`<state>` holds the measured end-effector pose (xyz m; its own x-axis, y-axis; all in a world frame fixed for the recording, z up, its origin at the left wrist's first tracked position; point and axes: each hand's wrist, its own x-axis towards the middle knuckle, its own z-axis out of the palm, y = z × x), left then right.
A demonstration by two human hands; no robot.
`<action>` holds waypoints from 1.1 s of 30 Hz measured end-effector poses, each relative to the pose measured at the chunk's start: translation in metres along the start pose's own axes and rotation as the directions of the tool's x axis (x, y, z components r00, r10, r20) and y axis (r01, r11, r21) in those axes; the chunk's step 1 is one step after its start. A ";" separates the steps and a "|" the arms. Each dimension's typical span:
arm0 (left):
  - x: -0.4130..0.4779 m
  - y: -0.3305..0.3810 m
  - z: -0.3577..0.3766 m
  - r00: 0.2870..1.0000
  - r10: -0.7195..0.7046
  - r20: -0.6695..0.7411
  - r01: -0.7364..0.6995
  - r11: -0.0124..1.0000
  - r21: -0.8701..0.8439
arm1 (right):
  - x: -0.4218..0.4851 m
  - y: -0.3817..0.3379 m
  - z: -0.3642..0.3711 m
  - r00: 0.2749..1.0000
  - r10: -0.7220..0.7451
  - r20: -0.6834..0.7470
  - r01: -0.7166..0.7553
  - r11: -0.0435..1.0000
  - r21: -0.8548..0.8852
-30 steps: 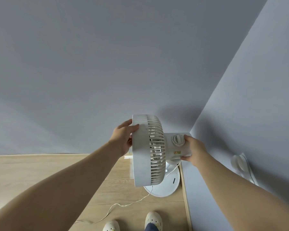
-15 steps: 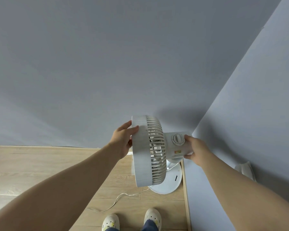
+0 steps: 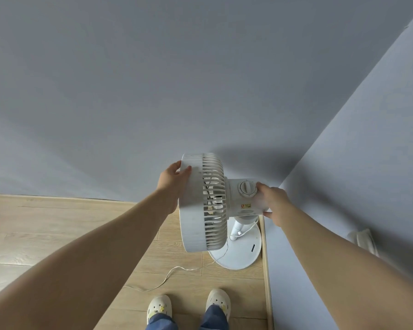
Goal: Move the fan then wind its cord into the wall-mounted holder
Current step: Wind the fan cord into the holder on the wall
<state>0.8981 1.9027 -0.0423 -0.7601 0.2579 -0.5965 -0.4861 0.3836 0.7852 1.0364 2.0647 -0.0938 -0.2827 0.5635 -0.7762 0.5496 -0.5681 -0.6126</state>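
A white pedestal fan stands in the room corner, its round base on the wooden floor. My left hand grips the front rim of the fan's cage. My right hand holds the motor housing behind the dial. The thin white cord runs from the stand across the floor toward the lower left. A white wall-mounted holder shows on the right wall, partly hidden behind my right forearm.
Grey walls meet in a corner just behind the fan. A wooden skirting strip runs along the right wall. My feet in white clogs stand on the wooden floor just before the fan base.
The fan has shifted slightly toward the corner with both hands still on it. The view has moved closer, and the cord on the floor lies a little further right.
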 end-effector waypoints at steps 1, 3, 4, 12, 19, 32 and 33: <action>0.000 -0.001 -0.003 1.000 0.001 -0.006 -0.001 1.000 -0.003 | -0.001 0.002 0.002 1.000 -0.004 0.003 0.004 1.000 -0.003; -0.001 -0.004 -0.011 1.000 0.000 -0.016 0.000 1.000 0.002 | -0.003 0.007 0.005 1.000 -0.008 0.018 0.008 1.000 0.027; -0.001 -0.005 -0.016 1.000 0.002 -0.018 -0.002 1.000 0.007 | -0.005 0.010 0.006 1.000 -0.009 0.025 0.008 0.999 0.048; 0.001 -0.017 -0.045 0.998 0.056 -0.001 -0.056 0.996 0.066 | -0.008 0.036 0.008 0.989 -0.012 -0.145 0.015 1.000 0.023; 0.016 -0.012 -0.040 0.954 0.295 -0.059 -0.261 0.910 0.323 | -0.001 0.064 0.016 0.984 0.064 -0.163 -0.100 0.970 -0.222; -0.009 0.001 0.015 0.800 0.456 0.390 -0.525 0.217 0.823 | -0.028 0.066 -0.011 0.978 0.039 -0.204 -0.085 0.971 -0.224; -0.011 -0.001 0.010 0.800 0.452 0.394 -0.529 0.221 0.819 | -0.034 0.068 -0.011 0.977 0.041 -0.209 -0.085 0.975 -0.204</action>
<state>0.9114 1.9085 -0.0378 -0.6578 0.7294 -0.1877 0.6479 0.6751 0.3528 1.0924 2.0139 -0.1076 -0.0888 0.6525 -0.7525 0.7201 -0.4799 -0.5011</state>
